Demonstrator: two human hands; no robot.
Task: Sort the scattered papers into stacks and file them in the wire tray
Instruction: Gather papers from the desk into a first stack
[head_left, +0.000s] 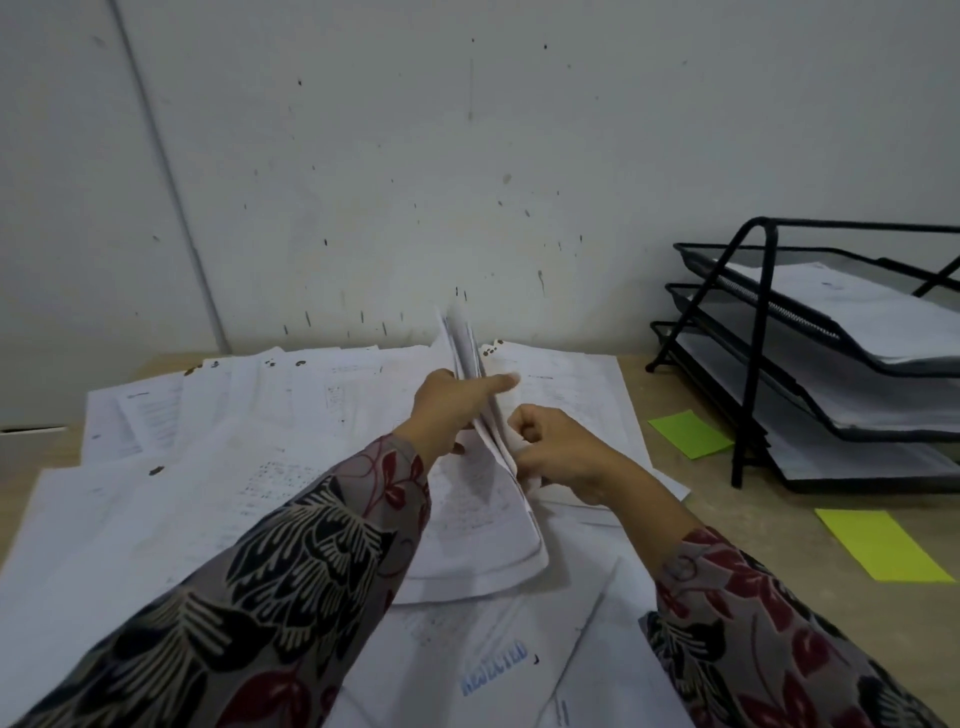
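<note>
Between your hands, over the scattered sheets (208, 415), the sheaf of papers (483, 519) stands on edge. Your left hand (447, 405) pinches it, thumb across; your right hand (561, 447) grips it with curled fingers. Nearest you, one sheet (493, 670) is stamped "REJECTED" in blue. The wire tray (753, 332) sits far right.

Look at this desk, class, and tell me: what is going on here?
A person in patterned sleeves holds a bundle of papers on edge between the left hand and the right hand, whose fingers curl round its edge. Many loose sheets lie spread over the desk. The wire tray at the right already holds papers in its tiers, and two sticky notes lie in front of it.
</note>
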